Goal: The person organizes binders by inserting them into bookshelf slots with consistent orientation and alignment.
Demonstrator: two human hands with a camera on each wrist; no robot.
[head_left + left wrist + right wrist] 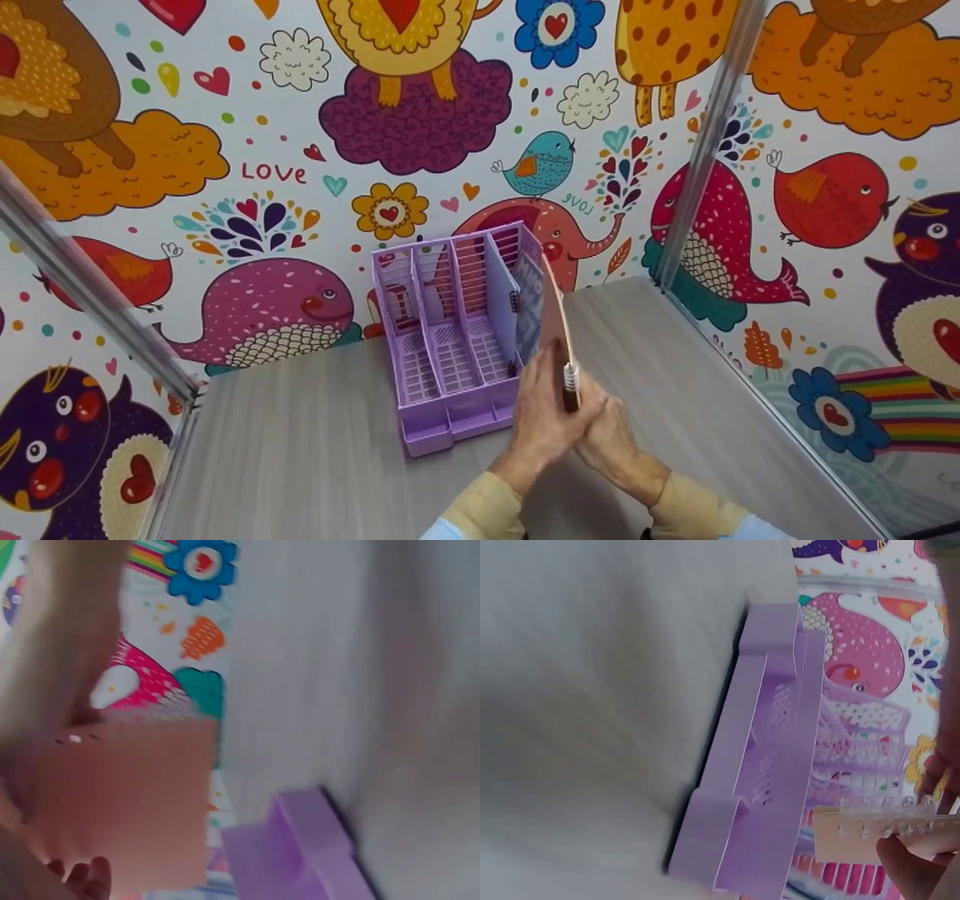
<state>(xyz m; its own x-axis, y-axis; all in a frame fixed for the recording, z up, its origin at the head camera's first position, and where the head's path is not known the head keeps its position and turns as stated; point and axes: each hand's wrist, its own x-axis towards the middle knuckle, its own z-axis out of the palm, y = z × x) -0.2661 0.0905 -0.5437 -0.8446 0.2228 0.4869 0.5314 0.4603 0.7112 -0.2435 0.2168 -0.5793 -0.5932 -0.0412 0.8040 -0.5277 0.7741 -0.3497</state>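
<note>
Both hands hold a ring-bound notebook with a peach cover, seen nearly edge-on in the head view beside the right end of a purple desk file organizer. My left hand grips it on the left, fingers pointing forward along the cover; my right hand grips the other side. The left wrist view shows the broad peach cover with left fingertips against it. Clear binding rings and the right thumb appear in the right wrist view. The notebook partly hides the organizer's right side.
In the organizer's right-hand part stand a light blue notebook with a dark coil and a grey-blue patterned cover. Slatted dividers form its other slots, with small trays along the front. Cartoon-printed walls and metal corner rails enclose the wood-grain table.
</note>
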